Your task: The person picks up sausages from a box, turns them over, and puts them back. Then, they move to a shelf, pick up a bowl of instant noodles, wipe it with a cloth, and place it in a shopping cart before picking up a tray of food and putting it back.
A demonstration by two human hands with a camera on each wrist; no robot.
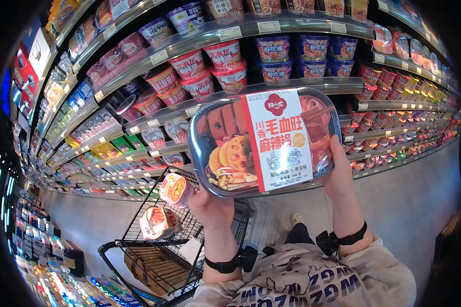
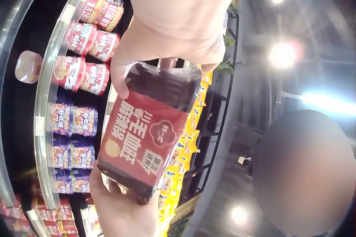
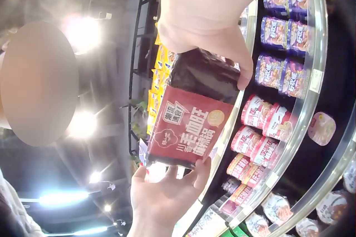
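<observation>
Both hands hold up a boxed instant hot pot [image 1: 279,143], a dark plastic tray with a clear lid and a white-and-red paper sleeve, before the shelves. My left hand [image 1: 212,209] grips its lower left corner, while the right hand [image 1: 338,171] grips the right end with the thumb at the lid's edge. The left wrist view shows the box's red side band [image 2: 146,128] between the two hands. In the right wrist view, fingertips of the left hand [image 3: 167,201] lie along the box's lower end.
A black wire shopping cart [image 1: 161,258] stands below to the left. Inside are a pink-and-white noodle cup [image 1: 174,189] and another packaged bowl [image 1: 158,223]. Curved shelves ahead carry red-and-white tubs [image 1: 225,53] and purple tubs [image 1: 274,48]. Grey floor [image 1: 410,189] shows at the right.
</observation>
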